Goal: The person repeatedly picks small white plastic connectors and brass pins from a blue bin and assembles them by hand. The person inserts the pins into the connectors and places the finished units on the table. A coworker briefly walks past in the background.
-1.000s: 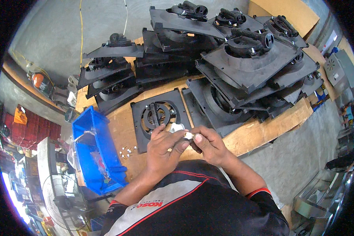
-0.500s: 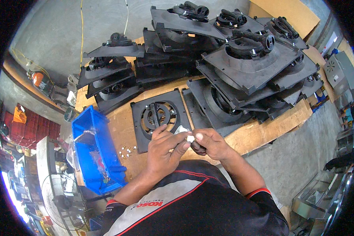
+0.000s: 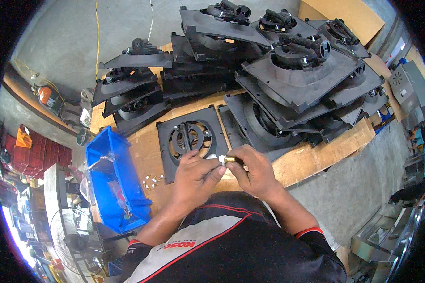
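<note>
My left hand [image 3: 197,177] and my right hand [image 3: 251,170] meet over the near edge of a black square plate with a round ribbed opening [image 3: 190,139] lying flat on the wooden bench [image 3: 316,153]. Between the fingertips of both hands is a small brass-coloured cylindrical fitting with a white part on its left end [image 3: 227,159]. My right hand pinches the brass end, my left thumb and fingers touch the white end. A few small white screws [image 3: 152,181] lie on the wood left of my left hand.
A blue plastic bin [image 3: 113,177] holding clear bags stands at the bench's left end. Stacks of several black plates with burner-like fittings [image 3: 288,70] fill the far and right side of the bench. A fan [image 3: 75,233] and red crates [image 3: 30,151] are at the left.
Both hands stay together at the plate's near edge. The fingers have shifted around the small fitting, and its brass end now shows between them.
</note>
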`<state>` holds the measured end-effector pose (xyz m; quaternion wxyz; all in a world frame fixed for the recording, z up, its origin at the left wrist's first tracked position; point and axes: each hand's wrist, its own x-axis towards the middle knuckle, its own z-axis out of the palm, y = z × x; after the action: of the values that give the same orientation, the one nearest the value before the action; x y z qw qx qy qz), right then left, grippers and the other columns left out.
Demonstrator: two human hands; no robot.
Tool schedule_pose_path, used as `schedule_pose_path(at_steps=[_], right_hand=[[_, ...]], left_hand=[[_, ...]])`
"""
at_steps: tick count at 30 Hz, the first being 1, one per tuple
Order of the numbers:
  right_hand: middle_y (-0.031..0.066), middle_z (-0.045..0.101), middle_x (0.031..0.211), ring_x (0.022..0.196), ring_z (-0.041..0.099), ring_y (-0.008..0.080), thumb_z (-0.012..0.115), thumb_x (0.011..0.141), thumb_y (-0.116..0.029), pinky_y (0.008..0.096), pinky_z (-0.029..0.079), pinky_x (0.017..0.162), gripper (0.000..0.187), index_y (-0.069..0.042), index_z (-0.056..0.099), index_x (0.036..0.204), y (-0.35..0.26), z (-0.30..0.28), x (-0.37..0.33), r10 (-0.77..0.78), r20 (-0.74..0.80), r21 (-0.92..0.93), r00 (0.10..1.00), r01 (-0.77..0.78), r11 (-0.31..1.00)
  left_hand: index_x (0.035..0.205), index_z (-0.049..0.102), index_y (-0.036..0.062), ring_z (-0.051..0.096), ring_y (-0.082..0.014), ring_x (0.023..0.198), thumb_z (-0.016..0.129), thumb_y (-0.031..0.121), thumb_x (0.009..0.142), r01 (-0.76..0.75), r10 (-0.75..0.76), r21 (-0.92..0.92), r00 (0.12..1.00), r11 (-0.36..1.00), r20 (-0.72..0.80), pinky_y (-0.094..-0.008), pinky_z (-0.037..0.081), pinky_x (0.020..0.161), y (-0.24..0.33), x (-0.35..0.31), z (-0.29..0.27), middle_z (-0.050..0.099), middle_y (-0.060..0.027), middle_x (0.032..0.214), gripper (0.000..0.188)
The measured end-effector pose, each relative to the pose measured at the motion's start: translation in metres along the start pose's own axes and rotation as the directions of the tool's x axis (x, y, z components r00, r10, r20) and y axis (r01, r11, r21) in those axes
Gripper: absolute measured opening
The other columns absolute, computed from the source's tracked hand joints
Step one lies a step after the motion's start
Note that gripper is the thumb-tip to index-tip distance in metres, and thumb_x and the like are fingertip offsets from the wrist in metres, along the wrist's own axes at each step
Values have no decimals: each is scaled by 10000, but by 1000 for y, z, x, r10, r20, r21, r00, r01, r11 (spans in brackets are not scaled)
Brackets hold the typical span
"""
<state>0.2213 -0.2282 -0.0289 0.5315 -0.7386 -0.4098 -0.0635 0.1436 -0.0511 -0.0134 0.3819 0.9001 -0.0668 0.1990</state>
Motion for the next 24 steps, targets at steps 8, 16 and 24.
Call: schedule_pose_path(at_steps=[8,16,24], right_hand=[[175,616,814,721,625,376,655,890,-209,429,481,603,201,-20,630,954,-2,-15,9,-14,163,-11,987,16,1000],[183,626,815,731,637,365,616,910,-201,420,487,636,222,17,624,953,11,-5,1,3,143,126,990,-22,992],[144,615,788,693,624,283,530,986,-211,375,472,616,250,17,615,926,7,5,-4,90,81,299,993,-110,948]], left_hand=[[884,697,44,607,-281,684,698,246,887,-29,30,-36,999,999,36,-390,446,780,-5,-1,1,641,-108,711,201],[896,712,34,586,-291,674,701,244,879,-2,3,-42,1000,999,23,-379,447,721,-3,-2,3,668,-128,756,211],[897,710,38,589,-299,678,705,245,873,63,-63,-53,998,997,4,-389,452,743,8,3,1,685,-125,784,208]])
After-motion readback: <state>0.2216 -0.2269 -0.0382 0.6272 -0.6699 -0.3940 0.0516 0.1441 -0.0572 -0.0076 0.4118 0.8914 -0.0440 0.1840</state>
